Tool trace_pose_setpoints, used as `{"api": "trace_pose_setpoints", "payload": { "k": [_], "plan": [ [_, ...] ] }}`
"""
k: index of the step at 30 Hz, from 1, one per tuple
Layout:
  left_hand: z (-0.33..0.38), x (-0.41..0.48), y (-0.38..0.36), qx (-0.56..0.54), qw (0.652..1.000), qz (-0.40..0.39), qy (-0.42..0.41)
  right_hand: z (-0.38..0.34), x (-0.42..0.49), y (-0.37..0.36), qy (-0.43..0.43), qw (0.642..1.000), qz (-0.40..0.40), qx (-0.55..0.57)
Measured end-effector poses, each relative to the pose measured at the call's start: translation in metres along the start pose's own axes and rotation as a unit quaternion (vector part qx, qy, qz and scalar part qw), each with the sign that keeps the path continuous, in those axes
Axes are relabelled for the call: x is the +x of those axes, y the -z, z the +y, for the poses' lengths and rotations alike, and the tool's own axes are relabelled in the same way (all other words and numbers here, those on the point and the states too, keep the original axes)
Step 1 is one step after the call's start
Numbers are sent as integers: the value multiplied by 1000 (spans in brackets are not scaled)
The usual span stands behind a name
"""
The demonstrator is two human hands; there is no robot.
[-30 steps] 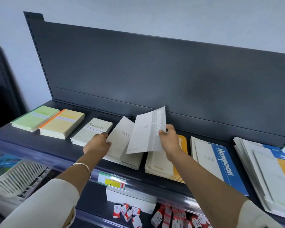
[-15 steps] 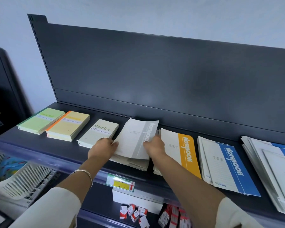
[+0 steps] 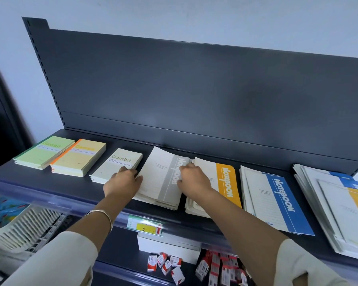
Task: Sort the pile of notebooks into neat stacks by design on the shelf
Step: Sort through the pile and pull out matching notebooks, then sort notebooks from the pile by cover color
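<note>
A grey-striped notebook lies on top of its stack [image 3: 160, 178] in the middle of the dark shelf [image 3: 50, 178]. My left hand [image 3: 122, 182] rests against the stack's left edge, fingers fairly straight. My right hand [image 3: 191, 179] presses on the stack's right edge, fingers bent over the grey stripe. Right of it lie the orange-striped stack [image 3: 225, 182], the blue-striped stack [image 3: 275, 201] and a mixed pile [image 3: 337, 211] of blue and orange ones at the far right. To the left sit three Gambit stacks: white [image 3: 116, 167], yellow [image 3: 79, 157] and green [image 3: 43, 151].
The shelf's tall dark back panel [image 3: 194, 96] rises behind the stacks. A price tag [image 3: 145, 226] is on the front rail. Below are small red-and-white boxes [image 3: 170, 265] and a white box [image 3: 167, 246]. A white plastic basket [image 3: 19, 230] sits at lower left.
The grey-striped notebook, held up in my right hand a second ago, now lies flat on its stack. Both hands have closed in on the stack's two sides.
</note>
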State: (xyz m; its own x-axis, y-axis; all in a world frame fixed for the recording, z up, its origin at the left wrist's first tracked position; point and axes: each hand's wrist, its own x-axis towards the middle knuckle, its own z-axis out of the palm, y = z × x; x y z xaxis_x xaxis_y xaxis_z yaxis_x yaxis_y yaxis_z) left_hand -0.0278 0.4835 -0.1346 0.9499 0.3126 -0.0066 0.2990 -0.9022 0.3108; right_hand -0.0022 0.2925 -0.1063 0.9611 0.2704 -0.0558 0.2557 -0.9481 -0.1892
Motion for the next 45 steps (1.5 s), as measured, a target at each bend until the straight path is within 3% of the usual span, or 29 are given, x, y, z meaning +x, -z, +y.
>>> {"api": "trace_pose_setpoints", "payload": {
  "k": [5,14,21,26,32,35,39,42,45],
  "plan": [
    [40,-6,9,57,995,54,-56,30,-17,15,26,997,58,-41],
    [169,-51,-11,42,984,49,-167,157,-82,54,-20,991,125,-51],
    [314,-125,-51,18,960,30,-279,300,-166,76,-95,988,113,-55],
    [394,-179,-88,7,951,-11,-310,380,-215,72,-131,987,79,-40],
    [442,-214,-118,35,959,-72,-273,427,-240,59,-152,988,19,23],
    [453,-221,-125,38,965,-88,-245,437,-239,55,-170,982,35,77],
    [462,-218,-125,-134,970,-140,-149,446,-236,57,-218,962,54,152],
    [466,-217,-123,-286,937,-187,-72,459,-237,61,-244,944,84,205],
    [472,-219,-122,-322,924,-202,-50,468,-243,62,-287,916,108,261]
  ]
}}
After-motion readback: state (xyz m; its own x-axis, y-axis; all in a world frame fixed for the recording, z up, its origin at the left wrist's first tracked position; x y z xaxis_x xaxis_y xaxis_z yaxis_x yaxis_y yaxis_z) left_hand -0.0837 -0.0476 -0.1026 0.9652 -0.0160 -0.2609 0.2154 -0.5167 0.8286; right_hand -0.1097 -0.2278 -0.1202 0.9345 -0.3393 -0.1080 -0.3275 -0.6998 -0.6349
